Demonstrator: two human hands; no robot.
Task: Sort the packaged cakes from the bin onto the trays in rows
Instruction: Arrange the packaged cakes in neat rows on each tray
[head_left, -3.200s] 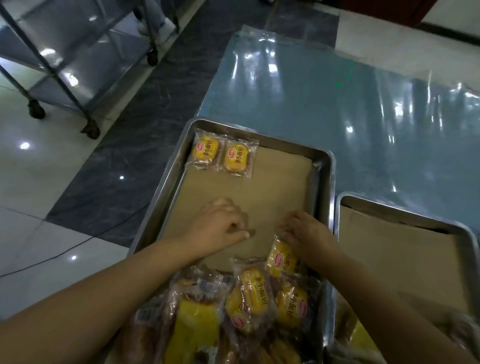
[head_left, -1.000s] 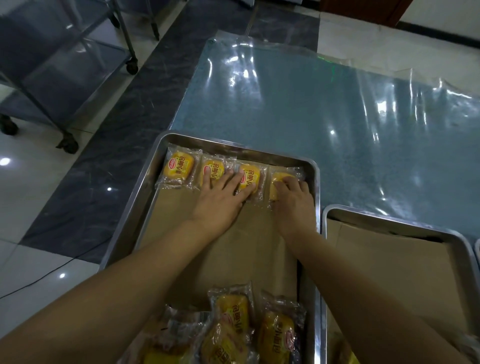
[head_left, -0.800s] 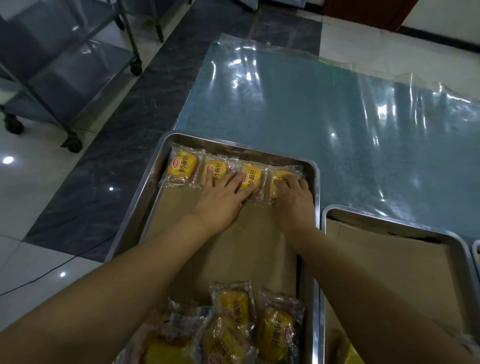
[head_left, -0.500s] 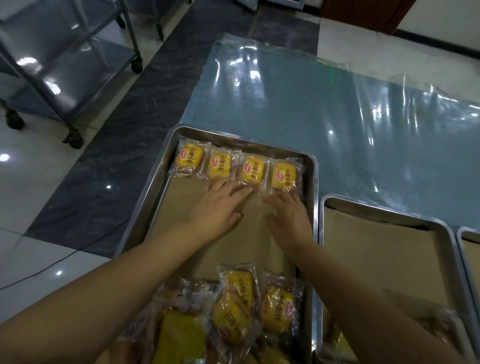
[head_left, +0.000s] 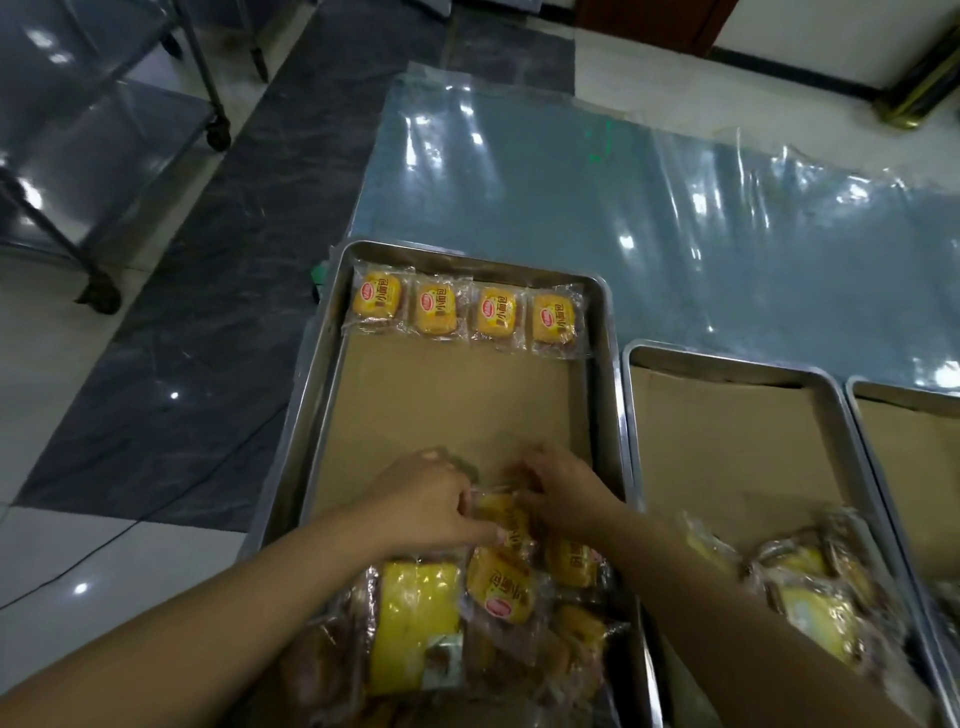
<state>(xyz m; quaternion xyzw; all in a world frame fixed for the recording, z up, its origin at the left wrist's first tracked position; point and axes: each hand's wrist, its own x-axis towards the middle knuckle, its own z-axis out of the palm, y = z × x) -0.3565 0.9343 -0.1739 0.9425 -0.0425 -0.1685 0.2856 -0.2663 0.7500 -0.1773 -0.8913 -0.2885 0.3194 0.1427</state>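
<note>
A steel tray (head_left: 316, 379) lined with brown paper holds a row of several yellow packaged cakes (head_left: 466, 313) along its far edge. A loose pile of packaged cakes (head_left: 500, 590) fills the tray's near end. Both my hands are at the far edge of that pile. My left hand (head_left: 434, 501) curls its fingers and thumb on the wrapper of a yellow cake (head_left: 503, 515). My right hand (head_left: 563, 493) curls over a wrapped cake just to the right of it, and its fingertips are hidden.
A second paper-lined tray (head_left: 727, 365) stands to the right with another heap of packaged cakes (head_left: 810, 597) at its near end. A third tray (head_left: 893, 391) shows at the right edge. Blue plastic sheeting (head_left: 571, 182) covers the table beyond. A wheeled metal cart (head_left: 104, 130) stands far left.
Both hands let go of the far row, now several cakes long, and drew back toward me to the near pile, where they curl on wrapped cakes.
</note>
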